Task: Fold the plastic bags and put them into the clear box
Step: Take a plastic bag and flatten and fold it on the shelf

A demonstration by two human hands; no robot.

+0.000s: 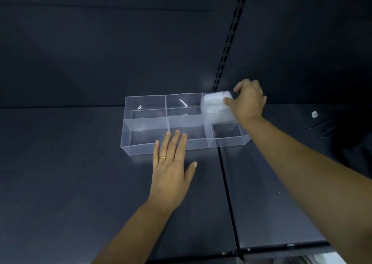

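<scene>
white folded plastic bags (214, 104) are pinched by the right hand (248, 100) in the far right compartment of the clear box (138, 147), the left hand (171, 163) laid flat against its near wall. folding is judged done, release left (the other compartments look empty).

Setting: shop-type display shelving, as in a store or stockroom. Evidence: dark metal shelf deck (80, 183) beneath the left hand (171, 163); slotted upright (227, 48) with rows of bracket holes, rising just behind the right hand (249, 100); plain dark back panels (100, 42) beyond both hands; seam (227, 193) between two shelf bays, running between the forearms.
</scene>
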